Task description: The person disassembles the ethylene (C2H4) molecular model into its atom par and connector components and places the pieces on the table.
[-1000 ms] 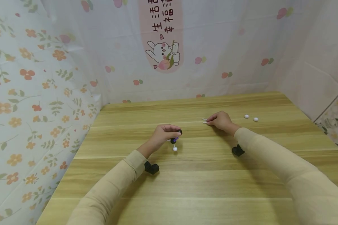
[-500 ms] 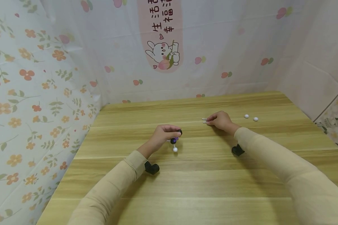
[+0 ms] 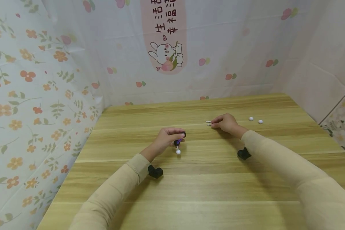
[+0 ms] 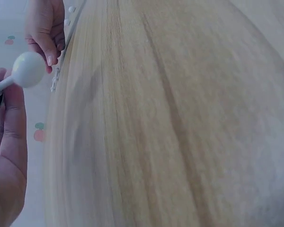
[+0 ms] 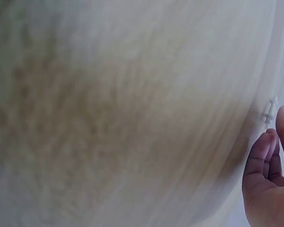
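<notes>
My left hand (image 3: 164, 139) grips a small ball-and-stick molecular model above the table. Two black balls (image 3: 176, 143) show on it with a purple connector (image 3: 180, 140) between them. A white ball (image 4: 28, 69) hangs from the lower black one on a short white stick (image 4: 5, 83); fingers hide part of the model. Farther right, my right hand (image 3: 225, 122) reaches down to the table with bent fingers, its fingertips right at the ends of two thin white sticks (image 3: 208, 121). In the right wrist view these sticks (image 5: 270, 111) lie just beyond the thumb and fingertips; whether they are pinched I cannot tell.
Two loose white balls (image 3: 251, 118) lie on the wooden table (image 3: 201, 188), right of my right hand. A patterned white curtain (image 3: 218, 48) stands along the table's back edge, with a floral one (image 3: 31, 127) on the left. Black wrist mounts (image 3: 156, 172) hang below both sleeves.
The model has turned slightly in my left hand, its white ball a little higher, and more fingertip shows behind it. My right hand stays at the sticks, nearly still.
</notes>
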`<action>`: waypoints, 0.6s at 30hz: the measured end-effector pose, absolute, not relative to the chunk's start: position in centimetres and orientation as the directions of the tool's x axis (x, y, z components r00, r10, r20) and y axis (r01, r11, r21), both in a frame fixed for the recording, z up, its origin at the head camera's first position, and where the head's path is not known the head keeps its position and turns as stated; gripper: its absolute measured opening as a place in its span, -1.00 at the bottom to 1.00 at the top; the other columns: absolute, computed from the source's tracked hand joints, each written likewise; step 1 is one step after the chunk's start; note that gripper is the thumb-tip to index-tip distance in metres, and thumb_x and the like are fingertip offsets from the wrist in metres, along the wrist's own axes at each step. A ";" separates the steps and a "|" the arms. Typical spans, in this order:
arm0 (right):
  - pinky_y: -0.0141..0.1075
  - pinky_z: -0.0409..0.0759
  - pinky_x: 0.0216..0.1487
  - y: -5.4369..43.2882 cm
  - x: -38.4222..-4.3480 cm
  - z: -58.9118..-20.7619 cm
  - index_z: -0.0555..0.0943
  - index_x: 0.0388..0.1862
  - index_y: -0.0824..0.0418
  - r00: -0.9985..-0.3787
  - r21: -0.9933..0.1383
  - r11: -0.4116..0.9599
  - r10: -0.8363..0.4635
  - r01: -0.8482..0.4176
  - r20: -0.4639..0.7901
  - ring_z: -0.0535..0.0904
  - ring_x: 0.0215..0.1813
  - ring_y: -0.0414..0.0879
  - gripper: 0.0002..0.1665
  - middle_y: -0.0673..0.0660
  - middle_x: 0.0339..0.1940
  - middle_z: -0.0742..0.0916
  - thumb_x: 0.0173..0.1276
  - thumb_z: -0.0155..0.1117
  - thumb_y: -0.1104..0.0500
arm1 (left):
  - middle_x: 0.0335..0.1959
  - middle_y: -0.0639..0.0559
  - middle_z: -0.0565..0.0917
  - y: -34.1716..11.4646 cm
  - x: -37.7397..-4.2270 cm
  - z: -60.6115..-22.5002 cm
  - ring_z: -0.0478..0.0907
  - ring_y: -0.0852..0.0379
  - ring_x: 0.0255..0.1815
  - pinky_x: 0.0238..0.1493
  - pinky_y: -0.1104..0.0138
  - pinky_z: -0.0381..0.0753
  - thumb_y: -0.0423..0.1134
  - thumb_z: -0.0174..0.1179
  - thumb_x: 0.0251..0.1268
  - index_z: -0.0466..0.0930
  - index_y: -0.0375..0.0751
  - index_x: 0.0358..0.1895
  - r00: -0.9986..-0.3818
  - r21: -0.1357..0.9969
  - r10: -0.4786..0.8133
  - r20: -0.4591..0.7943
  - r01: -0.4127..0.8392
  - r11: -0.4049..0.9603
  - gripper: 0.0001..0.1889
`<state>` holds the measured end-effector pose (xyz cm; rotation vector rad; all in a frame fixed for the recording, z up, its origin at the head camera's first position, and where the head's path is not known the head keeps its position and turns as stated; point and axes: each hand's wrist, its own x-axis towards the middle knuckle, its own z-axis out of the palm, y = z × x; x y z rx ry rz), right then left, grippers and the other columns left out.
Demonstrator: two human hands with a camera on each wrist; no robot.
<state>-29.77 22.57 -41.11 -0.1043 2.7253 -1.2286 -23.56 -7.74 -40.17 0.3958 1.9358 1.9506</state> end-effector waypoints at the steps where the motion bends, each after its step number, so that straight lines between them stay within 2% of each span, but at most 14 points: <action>1: -0.18 0.52 -0.10 22.5 -29.7 -41.1 0.69 0.00 0.27 -0.986 -0.754 0.657 -0.122 0.004 -0.112 0.50 -0.03 0.05 -0.67 0.24 0.02 0.68 0.34 0.36 0.12 | -0.22 -0.04 0.70 -7.7 -23.5 -40.2 0.66 0.08 -0.22 -0.34 0.33 0.66 -0.35 0.24 0.34 0.53 -0.52 0.12 -0.896 0.998 0.441 -0.055 -0.060 0.004 -0.63; 6: -0.25 0.53 -0.20 22.3 -29.3 -40.6 0.69 0.01 0.24 -0.984 -0.778 0.628 -0.119 0.026 -0.129 0.49 -0.11 0.02 -0.67 0.21 0.02 0.66 0.36 0.34 0.09 | -0.22 -0.06 0.69 -7.6 -23.5 -40.1 0.58 -0.05 -0.18 -0.24 0.30 0.66 -0.38 0.24 0.32 0.59 -0.46 0.07 -0.897 0.999 0.440 -0.039 -0.048 -0.008 -0.69; 10: -0.24 0.54 -0.18 22.1 -28.8 -40.2 0.69 0.02 0.24 -0.984 -0.795 0.607 -0.132 0.019 -0.124 0.51 -0.07 0.03 -0.66 0.22 0.05 0.67 0.35 0.35 0.09 | -0.11 -0.05 0.68 -7.6 -23.6 -40.1 0.57 0.04 -0.18 -0.18 0.29 0.65 -0.41 0.24 0.31 0.57 -0.46 0.11 -0.891 0.999 0.453 -0.039 -0.043 0.003 -0.67; 13: -0.20 0.53 -0.10 21.8 -28.4 -39.9 0.70 0.02 0.25 -0.983 -0.803 0.596 -0.149 -0.002 -0.107 0.53 -0.01 0.04 -0.66 0.23 0.05 0.68 0.35 0.35 0.10 | -0.02 -0.08 0.66 -7.5 -23.5 -40.1 0.58 0.10 -0.17 -0.15 0.30 0.63 -0.44 0.24 0.30 0.54 -0.47 0.14 -0.887 0.999 0.460 -0.045 -0.044 0.012 -0.64; 18: -0.09 0.50 0.11 21.1 -27.6 -39.4 0.69 0.02 0.30 -0.978 -0.827 0.562 -0.186 -0.029 -0.092 0.53 0.12 0.10 -0.65 0.25 0.08 0.68 0.34 0.36 0.13 | -0.03 -0.11 0.67 -7.6 -23.5 -40.2 0.60 -0.01 -0.16 -0.14 0.27 0.61 -0.48 0.27 0.24 0.53 -0.47 0.14 -0.887 0.999 0.458 -0.052 -0.048 0.021 -0.61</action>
